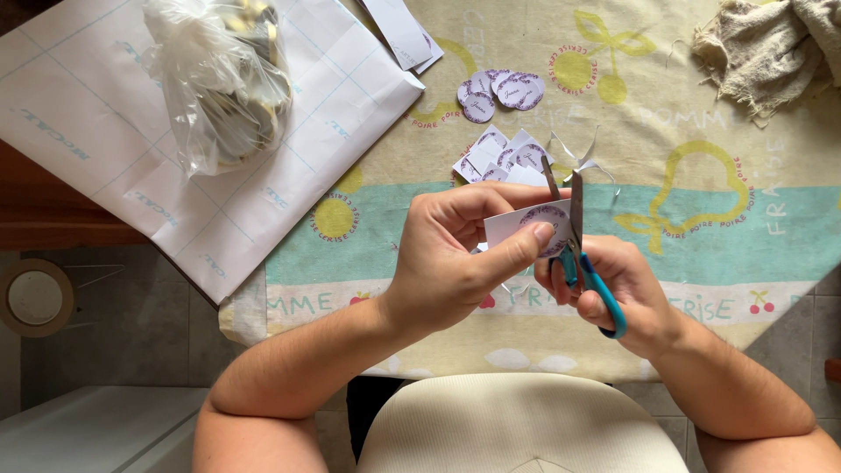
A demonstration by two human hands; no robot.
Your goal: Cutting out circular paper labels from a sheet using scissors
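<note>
Your right hand (613, 285) grips the teal-handled steel scissors (574, 236), blades pointing away from you. Just left of them, your left hand (455, 250) pinches the white paper card with a purple printed circle (526, 223). Beyond it lie cut round labels (501, 90).

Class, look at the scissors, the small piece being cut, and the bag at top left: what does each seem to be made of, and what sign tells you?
Scissors: grey metal blades, apparently steel; smooth turquoise handles, probably plastic.
Small white piece: thin, matt, flat-edged, likely paper or sticker sheet.
Bag: clear, crinkled, glossy film, seemingly thin plastic.
</note>
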